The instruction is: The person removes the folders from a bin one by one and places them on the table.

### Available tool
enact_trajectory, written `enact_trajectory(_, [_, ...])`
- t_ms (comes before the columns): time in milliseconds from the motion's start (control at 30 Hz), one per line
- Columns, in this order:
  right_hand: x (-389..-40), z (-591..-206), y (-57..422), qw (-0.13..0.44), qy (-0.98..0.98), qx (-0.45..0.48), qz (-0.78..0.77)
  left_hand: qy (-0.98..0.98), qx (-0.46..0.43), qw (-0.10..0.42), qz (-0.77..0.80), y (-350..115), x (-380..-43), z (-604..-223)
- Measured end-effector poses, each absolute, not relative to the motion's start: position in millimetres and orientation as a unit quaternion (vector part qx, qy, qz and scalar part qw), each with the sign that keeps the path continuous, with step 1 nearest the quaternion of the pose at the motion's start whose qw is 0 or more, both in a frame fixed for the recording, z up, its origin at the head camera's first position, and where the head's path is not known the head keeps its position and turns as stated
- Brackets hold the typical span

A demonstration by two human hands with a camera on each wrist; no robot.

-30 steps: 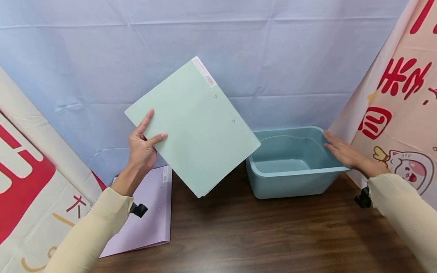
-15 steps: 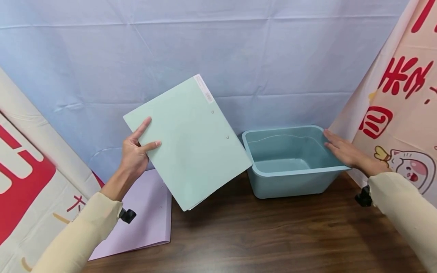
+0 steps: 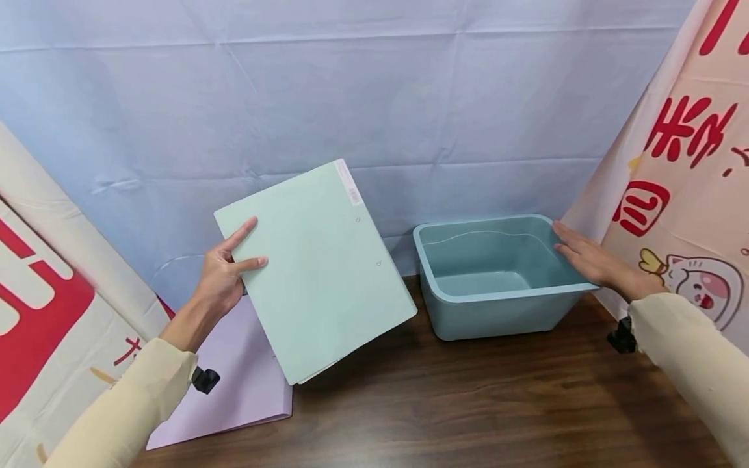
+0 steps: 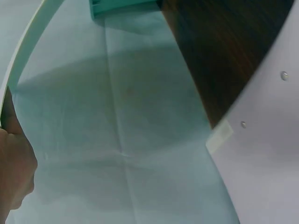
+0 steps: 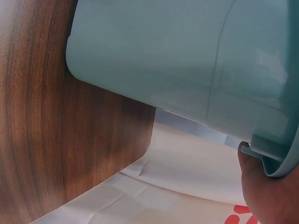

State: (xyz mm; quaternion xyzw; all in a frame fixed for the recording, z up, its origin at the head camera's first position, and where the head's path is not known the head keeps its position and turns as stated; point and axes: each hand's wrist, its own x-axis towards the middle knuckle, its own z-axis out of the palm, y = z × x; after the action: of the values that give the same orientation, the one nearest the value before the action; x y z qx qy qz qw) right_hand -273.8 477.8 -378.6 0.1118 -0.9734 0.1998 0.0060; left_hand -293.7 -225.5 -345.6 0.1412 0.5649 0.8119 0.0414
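Note:
My left hand [image 3: 221, 273] holds a mint-green folder [image 3: 318, 279] by its left edge, thumb and index finger across its front, other fingers hidden behind it. The folder is tilted above the table, with a white label and two rivets along its right side. In the left wrist view, the hand [image 4: 16, 163] shows at the folder's curved edge [image 4: 32, 42]. A blue-green plastic tub [image 3: 491, 315] stands on the table to the right. My right hand [image 3: 597, 260] grips its right rim, fingers over the top; in the right wrist view the thumb [image 5: 250, 163] tucks under the lip.
A lilac folder [image 3: 234, 383] lies on the dark wooden table [image 3: 445, 403], partly behind the left arm and the green folder. A pale blue cloth [image 3: 351, 97] hangs behind. Printed banners [image 3: 684, 149] stand at both sides.
My left hand has lowered the green folder and drawn it a little left, turning it more upright and away from the tub's left rim. The right hand and the tub stay put.

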Motion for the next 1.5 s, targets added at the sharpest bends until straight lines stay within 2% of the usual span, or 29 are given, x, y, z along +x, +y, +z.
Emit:
enact_trajectory(900, [-272.6, -374.7, 473.1, -0.010, -0.973, 0.112, 0.201, 0.595, 0.099, 0.160, 0.782, -211.0, -325.1, -412.8])
enact_trajectory(1500, [-273.8, -374.6, 473.6, -0.009, -0.974, 0.106, 0.199, 0.700, 0.091, 0.184, 0.684, -185.3, -350.7, -448.3])
